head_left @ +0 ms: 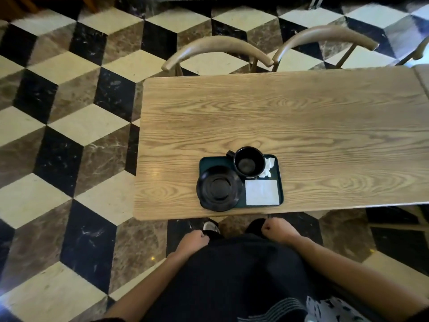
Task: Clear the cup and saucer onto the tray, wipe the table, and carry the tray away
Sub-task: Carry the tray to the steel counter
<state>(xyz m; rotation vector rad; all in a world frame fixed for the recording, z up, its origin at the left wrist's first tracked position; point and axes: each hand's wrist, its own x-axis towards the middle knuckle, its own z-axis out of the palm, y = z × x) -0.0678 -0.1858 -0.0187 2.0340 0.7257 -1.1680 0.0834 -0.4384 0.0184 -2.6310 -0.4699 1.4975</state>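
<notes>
Two hands at lower centre, fingers curled, holding nothing: left hand [193, 242], right hand [277, 230]. Wooden table [301, 126] centre-right bears tray [210, 160]; cube-pattern floor [69, 126] at left.

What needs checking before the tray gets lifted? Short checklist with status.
1. Cup on tray: ok, upright at its far side.
2. Saucer on tray: not ok, it overhangs the tray's left and near edges.
3. Napkins on tray: ok, flat napkin and crumpled tissue lie inside the rim.
4. Hands free: ok, left hand and right hand curled, holding nothing, below the table edge.
5. Table wiped: cannot tell; no cloth in view.
</notes>
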